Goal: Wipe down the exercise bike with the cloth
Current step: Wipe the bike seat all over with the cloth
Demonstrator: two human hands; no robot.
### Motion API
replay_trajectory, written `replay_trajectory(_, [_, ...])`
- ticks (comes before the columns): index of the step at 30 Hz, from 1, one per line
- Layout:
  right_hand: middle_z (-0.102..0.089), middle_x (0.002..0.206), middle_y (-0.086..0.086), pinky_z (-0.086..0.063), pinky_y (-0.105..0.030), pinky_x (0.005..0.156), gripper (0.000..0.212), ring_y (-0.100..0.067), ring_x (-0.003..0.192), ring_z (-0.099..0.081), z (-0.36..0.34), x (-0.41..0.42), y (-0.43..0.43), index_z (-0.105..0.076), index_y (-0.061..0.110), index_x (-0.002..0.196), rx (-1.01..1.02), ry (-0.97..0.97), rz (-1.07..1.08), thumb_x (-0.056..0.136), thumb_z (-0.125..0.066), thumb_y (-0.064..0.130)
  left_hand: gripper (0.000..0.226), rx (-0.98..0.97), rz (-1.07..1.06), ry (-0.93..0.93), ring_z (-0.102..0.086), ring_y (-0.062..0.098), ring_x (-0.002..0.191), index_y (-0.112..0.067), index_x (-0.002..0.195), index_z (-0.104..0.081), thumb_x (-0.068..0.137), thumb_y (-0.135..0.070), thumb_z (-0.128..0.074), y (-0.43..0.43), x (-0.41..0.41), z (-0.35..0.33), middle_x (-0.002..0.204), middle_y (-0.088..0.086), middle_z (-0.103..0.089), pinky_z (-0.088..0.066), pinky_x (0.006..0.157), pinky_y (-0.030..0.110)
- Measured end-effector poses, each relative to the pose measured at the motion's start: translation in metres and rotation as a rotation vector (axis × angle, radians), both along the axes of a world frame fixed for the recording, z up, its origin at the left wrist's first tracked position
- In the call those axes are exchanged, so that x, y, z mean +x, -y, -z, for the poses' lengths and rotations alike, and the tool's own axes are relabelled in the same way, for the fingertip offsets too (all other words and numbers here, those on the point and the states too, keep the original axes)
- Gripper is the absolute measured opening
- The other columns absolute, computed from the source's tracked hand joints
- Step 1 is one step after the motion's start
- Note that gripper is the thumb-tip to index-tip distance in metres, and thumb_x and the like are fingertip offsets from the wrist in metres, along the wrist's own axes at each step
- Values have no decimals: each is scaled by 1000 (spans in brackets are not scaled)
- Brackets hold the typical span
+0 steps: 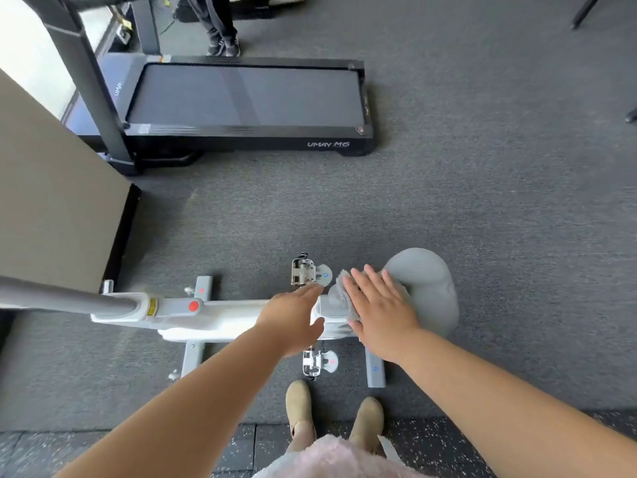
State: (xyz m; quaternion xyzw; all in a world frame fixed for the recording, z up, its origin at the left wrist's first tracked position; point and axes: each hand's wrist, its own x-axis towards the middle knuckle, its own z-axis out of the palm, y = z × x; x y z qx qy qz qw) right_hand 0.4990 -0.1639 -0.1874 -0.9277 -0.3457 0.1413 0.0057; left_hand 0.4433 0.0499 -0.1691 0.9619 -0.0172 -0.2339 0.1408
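Grey carpet [482, 174] fills the room, with a black treadmill [241, 98] across the upper left of the frame. The white exercise bike [224, 319] stands at lower centre, its grey saddle [431, 288] to the right.

The right hand [379, 305] lies flat on the grey cloth [341, 291], fingers straight and slightly apart, pressing it onto the saddle's narrow front end. That spreads the pressure, which suits wiping. The left hand [293, 319] rests on the frame just beside it, fingers straight and close together, probably to steady the bike.

Most of the cloth is hidden under the palm, and the hands cover the seat post. The handlebar [62, 298] runs off the left edge. Another person's legs [220, 25] are cut off at the top.
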Motion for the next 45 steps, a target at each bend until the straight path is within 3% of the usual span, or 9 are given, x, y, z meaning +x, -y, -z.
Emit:
replay_trajectory(3, [-15,169,-8,-8,-51,125,84,-32,157,-7,14,-9,0,-17,16,162,-29,4,-20,95,-41,60,85,-41,74,-64,-39,22,151,-29,168,-2,102,-48,-51,3,-13,19,175,-15,-5,-33,121,36])
replay_trajectory(11, [-65,124,-4,-34,-48,117,57,-32,119,-58,8,25,-38,-67,27,127,23,-10,-110,89,-33,53,88,-94,95,-70,-33,21,154,-25,167,5,102,-49,-48,-1,-23,42,176,-9,3,-31,121,34])
replay_trajectory(16, [-54,145,-5,-33,-49,118,51,-33,134,-49,10,17,-7,-55,25,142,57,57,-163,93,-59,39,94,-141,46,-81,-45,25,145,-27,167,11,99,-53,-50,5,-26,46,176,-11,2,-46,112,38])
replay_trajectory(20, [-35,162,-7,-27,-52,122,61,-33,150,-32,9,7,21,-39,22,155,36,98,-169,98,-53,39,95,-190,-11,-101,-51,25,139,-26,167,8,98,-56,-51,10,-29,44,176,-9,-4,-50,107,41])
replay_trajectory(23, [-52,150,-8,-28,-51,121,54,-35,143,-43,11,21,-9,-50,18,149,1,69,-150,100,-53,40,94,-225,-56,-103,-53,26,137,-24,168,2,97,-55,-53,12,-27,43,176,-6,-9,-50,107,40])
replay_trajectory(28, [-68,108,2,-45,-42,98,69,-25,107,-63,6,46,-58,-67,26,112,-115,-87,-163,93,-8,57,90,-262,-72,-98,-64,26,114,-24,167,-2,98,-49,-55,15,-27,39,175,-4,-14,-55,96,41])
replay_trajectory(32, [-68,126,4,-39,-42,114,56,-21,119,-61,-2,42,-18,-65,24,130,44,-101,-68,97,-29,51,90,-225,-52,-82,-54,30,133,-19,167,4,102,-50,-49,18,-25,34,176,-2,-6,-49,107,42])
replay_trajectory(37, [-64,135,0,-15,-37,125,42,-20,133,-51,-13,64,-5,-60,22,136,-130,-171,43,106,-36,39,92,-235,-30,-78,-45,32,143,-15,167,8,102,-52,-47,22,-21,26,176,2,1,-42,116,42])
replay_trajectory(45, [-60,141,8,-40,-38,109,44,-19,130,-53,-15,63,-43,-55,31,142,-77,-336,-93,107,-33,46,87,-204,-34,-14,-39,29,149,-12,167,3,104,-49,-45,25,-16,28,176,5,-6,-33,120,37])
